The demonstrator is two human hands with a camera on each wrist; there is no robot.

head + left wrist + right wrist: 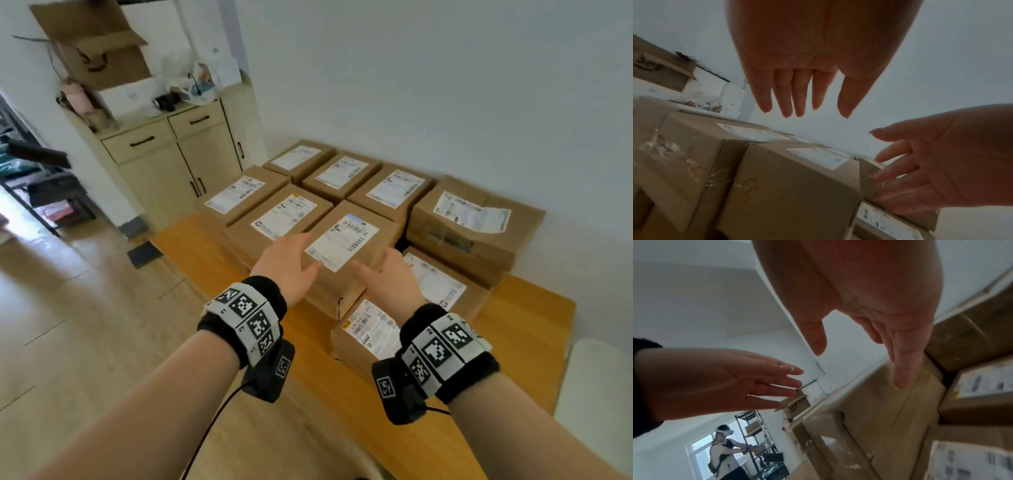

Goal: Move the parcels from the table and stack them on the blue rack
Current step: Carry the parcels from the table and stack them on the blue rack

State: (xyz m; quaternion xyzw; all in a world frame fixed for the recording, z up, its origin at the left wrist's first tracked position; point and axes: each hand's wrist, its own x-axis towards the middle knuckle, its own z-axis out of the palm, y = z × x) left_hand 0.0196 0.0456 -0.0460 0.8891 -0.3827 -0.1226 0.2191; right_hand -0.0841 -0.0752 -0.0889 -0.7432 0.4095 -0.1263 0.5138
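Head view had the left hand (286,262) reaching in with fingers straight and relaxed, holding nothing, right at the near left edge of the middle parcel (352,240). That box sat on the wooden table (520,308), packed in among the other parcels. Right hand (387,277) was spread the same way at its near right corner, empty too. My guess is they flanked it for a two-handed lift. Its long side ran away from the person, angled right, label (342,240) facing up. Couldn't spot a blue rack anywhere.
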